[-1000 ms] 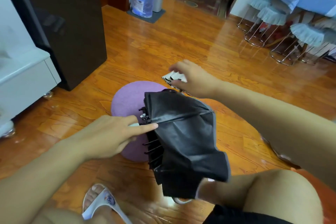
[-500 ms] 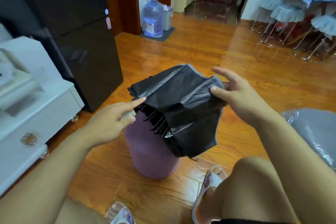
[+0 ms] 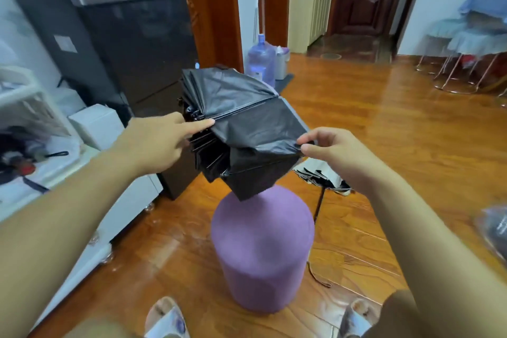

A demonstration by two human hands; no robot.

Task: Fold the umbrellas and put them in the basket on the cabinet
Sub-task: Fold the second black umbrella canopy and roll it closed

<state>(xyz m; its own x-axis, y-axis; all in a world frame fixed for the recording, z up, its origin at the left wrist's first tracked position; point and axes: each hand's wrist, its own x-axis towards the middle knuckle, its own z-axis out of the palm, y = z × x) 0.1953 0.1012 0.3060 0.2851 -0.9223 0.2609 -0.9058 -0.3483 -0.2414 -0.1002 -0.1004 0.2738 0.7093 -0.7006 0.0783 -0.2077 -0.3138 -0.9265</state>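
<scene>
While the left hand (image 3: 156, 143) holds its ribs, the black umbrella (image 3: 241, 123) spans to the pinching right hand (image 3: 337, 156).

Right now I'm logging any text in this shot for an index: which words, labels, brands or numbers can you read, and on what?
No text is legible in this frame.
Pale rectangular sticker on the dark fridge: too blurred to read.
Label on the water bottle: too small and blurred to read.
Black umbrella and purple stool: no print visible.
</scene>
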